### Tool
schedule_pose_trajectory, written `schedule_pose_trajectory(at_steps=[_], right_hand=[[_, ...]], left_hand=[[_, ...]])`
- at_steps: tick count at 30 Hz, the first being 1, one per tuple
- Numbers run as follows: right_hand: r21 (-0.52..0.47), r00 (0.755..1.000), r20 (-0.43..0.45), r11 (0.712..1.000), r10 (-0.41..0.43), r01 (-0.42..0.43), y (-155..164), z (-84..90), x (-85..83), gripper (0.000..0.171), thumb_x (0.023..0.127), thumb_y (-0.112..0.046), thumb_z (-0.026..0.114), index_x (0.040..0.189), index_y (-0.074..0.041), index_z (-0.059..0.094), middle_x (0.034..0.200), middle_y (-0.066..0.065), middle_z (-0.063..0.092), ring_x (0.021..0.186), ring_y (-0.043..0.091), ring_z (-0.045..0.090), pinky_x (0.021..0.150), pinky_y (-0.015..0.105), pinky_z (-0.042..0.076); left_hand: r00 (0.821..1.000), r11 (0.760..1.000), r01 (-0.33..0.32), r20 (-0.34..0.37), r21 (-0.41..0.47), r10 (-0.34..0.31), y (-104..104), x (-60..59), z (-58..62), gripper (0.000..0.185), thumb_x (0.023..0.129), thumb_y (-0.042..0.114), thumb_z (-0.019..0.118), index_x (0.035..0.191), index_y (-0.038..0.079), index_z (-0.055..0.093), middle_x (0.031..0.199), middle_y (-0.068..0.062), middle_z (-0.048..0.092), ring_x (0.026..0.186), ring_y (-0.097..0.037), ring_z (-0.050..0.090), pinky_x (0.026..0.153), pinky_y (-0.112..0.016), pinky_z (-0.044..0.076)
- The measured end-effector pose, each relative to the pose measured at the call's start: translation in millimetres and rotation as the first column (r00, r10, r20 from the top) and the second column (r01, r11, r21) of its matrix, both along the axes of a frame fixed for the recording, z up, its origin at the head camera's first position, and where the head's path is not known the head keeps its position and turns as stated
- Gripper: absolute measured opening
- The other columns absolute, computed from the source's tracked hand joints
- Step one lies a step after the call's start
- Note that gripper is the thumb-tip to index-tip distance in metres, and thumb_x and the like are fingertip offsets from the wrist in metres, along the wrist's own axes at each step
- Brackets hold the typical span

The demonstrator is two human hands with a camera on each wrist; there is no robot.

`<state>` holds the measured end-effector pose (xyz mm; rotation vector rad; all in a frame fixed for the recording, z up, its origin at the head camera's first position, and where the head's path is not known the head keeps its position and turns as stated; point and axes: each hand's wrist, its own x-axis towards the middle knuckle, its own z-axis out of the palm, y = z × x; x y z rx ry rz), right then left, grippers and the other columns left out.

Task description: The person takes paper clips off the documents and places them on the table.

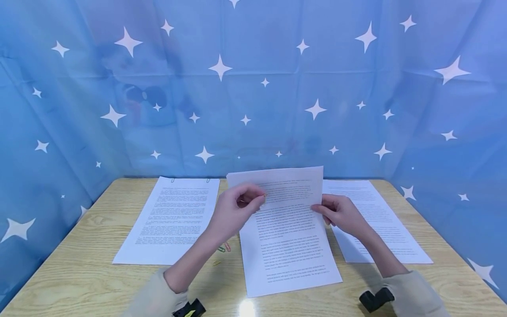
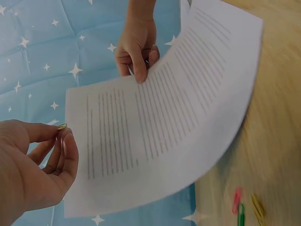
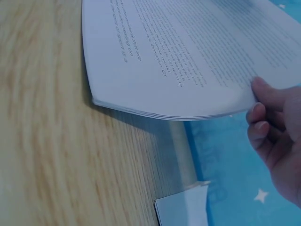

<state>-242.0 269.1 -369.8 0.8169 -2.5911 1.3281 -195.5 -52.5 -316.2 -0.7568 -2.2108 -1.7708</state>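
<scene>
My right hand [image 1: 343,215] grips a stack of printed sheets [image 1: 291,233] by its right edge, with the thumb on the front. The stack's upper part is raised off the table and bends, as the left wrist view shows. Between thumb and fingertips, my left hand [image 1: 233,209] pinches a small yellow paper clip [image 2: 61,126]. This clip is close to the stack's top edge in the left wrist view; whether it touches the paper I cannot tell. Layered page edges [image 3: 155,116] show in the right wrist view.
On the wooden table [image 1: 91,229], printed pages [image 1: 178,215] with two clips on their top edge lie at left. More printed pages [image 1: 372,224] lie at right. Loose pink [image 2: 236,201], green [image 2: 241,215] and yellow [image 2: 257,208] paper clips lie near the stack. A blue starred cloth [image 1: 253,101] hangs behind.
</scene>
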Motion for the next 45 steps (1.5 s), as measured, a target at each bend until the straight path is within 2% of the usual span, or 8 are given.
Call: schedule_pose_trajectory(at_steps=[3,8,17,23,27,32,40,45], right_hand=[[-0.002,1.000,0.001,1.000,-0.001,0.001,0.1,-0.4,0.2,0.021,0.099,-0.006,0.065,0.119,-0.005,0.068,0.059,0.009,0.054,0.045,0.020,0.046,0.040,0.026,0.035],[0.004,1.000,-0.003,1.000,-0.005,0.005,0.8,-2.5,-0.5,0.021,0.099,-0.005,0.064,0.119,-0.004,0.068,0.059,0.010,0.053,0.044,0.021,0.045,0.040,0.026,0.034],[0.006,1.000,0.001,1.000,-0.012,0.012,1.3,-4.5,-1.0,0.021,0.098,-0.004,0.064,0.119,-0.004,0.068,0.059,0.012,0.054,0.045,0.017,0.045,0.040,0.026,0.034],[0.006,1.000,0.002,1.000,-0.008,0.008,0.7,-3.2,-0.1,0.019,0.099,-0.006,0.065,0.117,-0.005,0.069,0.059,0.011,0.053,0.045,0.016,0.045,0.040,0.026,0.034],[0.011,1.000,0.013,1.000,-0.020,0.020,0.5,-0.4,1.4,0.017,0.099,-0.010,0.065,0.115,-0.006,0.070,0.058,0.009,0.052,0.044,0.016,0.044,0.040,0.025,0.033],[0.014,1.000,0.010,1.000,-0.020,0.020,0.6,0.3,1.4,0.016,0.099,-0.010,0.065,0.114,-0.006,0.070,0.058,0.010,0.052,0.044,0.018,0.044,0.040,0.026,0.033],[0.011,1.000,0.009,1.000,-0.011,0.011,0.2,-1.0,0.4,0.017,0.099,-0.008,0.064,0.116,-0.006,0.069,0.057,0.008,0.051,0.044,0.020,0.044,0.040,0.026,0.033],[0.013,1.000,0.013,1.000,-0.019,0.018,0.0,-0.4,0.3,0.016,0.099,-0.009,0.065,0.114,-0.006,0.070,0.057,0.005,0.051,0.044,0.020,0.044,0.041,0.026,0.033]], left_hand=[[1.000,0.999,-0.016,0.021,-0.028,0.017,-8.1,1.3,-4.6,0.010,0.094,0.005,0.070,0.103,0.002,0.074,0.089,-0.008,0.072,0.074,-0.016,0.063,0.068,-0.022,0.053],[0.999,0.996,-0.024,0.037,-0.089,0.027,-20.4,2.8,-12.8,0.007,0.093,0.004,0.071,0.100,0.005,0.074,0.088,-0.013,0.071,0.072,-0.015,0.061,0.067,-0.023,0.052],[0.998,0.975,0.015,0.063,-0.222,-0.001,-37.6,7.9,-25.1,0.004,0.094,0.005,0.070,0.096,0.002,0.072,0.084,-0.007,0.071,0.070,-0.012,0.061,0.064,-0.023,0.051],[0.994,0.962,0.061,0.101,-0.265,-0.035,-47.9,12.6,-31.5,0.003,0.093,0.005,0.071,0.095,0.003,0.072,0.085,-0.004,0.071,0.072,-0.020,0.066,0.065,-0.027,0.056],[0.989,0.954,0.089,0.138,-0.288,-0.051,-54.0,14.5,-35.2,0.004,0.093,0.005,0.071,0.096,0.003,0.071,0.083,-0.007,0.070,0.069,-0.027,0.068,0.063,-0.027,0.056],[0.981,0.943,0.126,0.177,-0.307,-0.073,-60.4,17.0,-39.8,0.004,0.093,0.004,0.070,0.095,0.001,0.070,0.080,-0.008,0.069,0.066,-0.029,0.067,0.060,-0.025,0.053],[0.983,0.906,0.134,0.170,-0.402,-0.071,-69.1,19.8,-48.6,0.005,0.092,0.002,0.068,0.089,0.006,0.070,0.078,0.000,0.066,0.067,-0.010,0.058,0.060,-0.022,0.049],[0.978,0.887,0.150,0.196,-0.437,-0.069,-73.8,22.4,-51.6,0.007,0.090,0.001,0.068,0.087,0.008,0.069,0.077,0.001,0.066,0.066,-0.008,0.056,0.060,-0.023,0.048]])
